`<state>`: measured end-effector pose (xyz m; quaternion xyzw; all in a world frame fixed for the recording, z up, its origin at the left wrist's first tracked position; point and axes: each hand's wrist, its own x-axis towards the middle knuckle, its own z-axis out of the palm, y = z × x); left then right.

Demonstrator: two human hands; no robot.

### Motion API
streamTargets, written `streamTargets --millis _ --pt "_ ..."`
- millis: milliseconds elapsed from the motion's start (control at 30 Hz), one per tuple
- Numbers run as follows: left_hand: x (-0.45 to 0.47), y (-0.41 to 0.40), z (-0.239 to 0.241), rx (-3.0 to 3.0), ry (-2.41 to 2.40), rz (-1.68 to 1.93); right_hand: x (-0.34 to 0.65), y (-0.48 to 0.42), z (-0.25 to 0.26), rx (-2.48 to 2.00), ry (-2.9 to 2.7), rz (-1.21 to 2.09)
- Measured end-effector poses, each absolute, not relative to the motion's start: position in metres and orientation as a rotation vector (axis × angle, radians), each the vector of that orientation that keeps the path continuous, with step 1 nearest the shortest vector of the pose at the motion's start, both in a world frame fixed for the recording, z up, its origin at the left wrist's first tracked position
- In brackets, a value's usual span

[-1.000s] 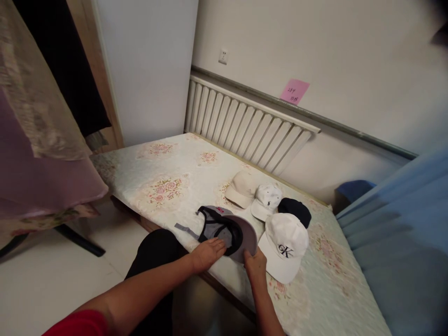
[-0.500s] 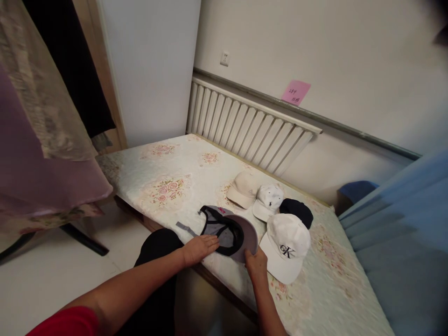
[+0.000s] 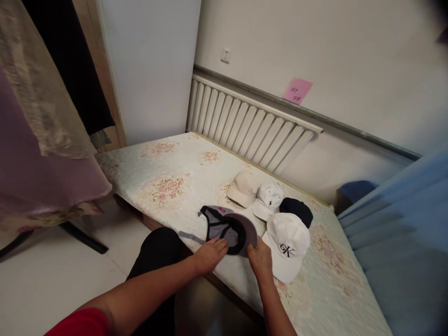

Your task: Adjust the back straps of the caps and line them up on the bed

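A grey cap with black lining (image 3: pixel 227 226) lies upside down near the front edge of the floral mattress (image 3: pixel 168 172). My left hand (image 3: pixel 210 254) rests on the cap's near rim, fingers laid over the edge. My right hand (image 3: pixel 261 259) grips the cap's brim from the right side, fingers closed on it. Just right of it sits a white cap with black letters (image 3: pixel 289 245). Behind are a beige cap (image 3: pixel 243 186), a small white cap (image 3: pixel 268 198) and a dark navy cap (image 3: pixel 297 210).
A white radiator (image 3: pixel 245 123) runs along the wall behind the mattress, with a pink note (image 3: pixel 297 90) above it. Blue bedding (image 3: pixel 402 233) is piled at the right. Pink and patterned fabric (image 3: pixel 42 154) hangs at the left. My dark-trousered knee (image 3: pixel 157 252) is against the mattress edge.
My right hand has slid up along the brim toward the white lettered cap. My left hand drew back and returned to the cap's rim. The grey cap has shifted slightly.
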<state>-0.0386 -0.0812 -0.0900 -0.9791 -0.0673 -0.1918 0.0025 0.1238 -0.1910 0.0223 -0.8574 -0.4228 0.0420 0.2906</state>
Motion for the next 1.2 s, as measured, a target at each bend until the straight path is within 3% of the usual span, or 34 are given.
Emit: streamTargets --millis 233,600,1200 --pt "-0.016 -0.094 -0.093 -3.161 -0.185 -0.614 0.122 -0.195 0.004 -2.238 -1.111 0.061" --pt "-0.019 -0.096 -0.083 -3.247 -0.246 -0.652 0.098 -0.198 -0.067 -2.256 -0.898 -0.090" --pt "-0.031 -0.092 -0.086 -3.206 -0.293 -0.558 0.096 -0.186 -0.082 -2.471 -0.992 -0.348"
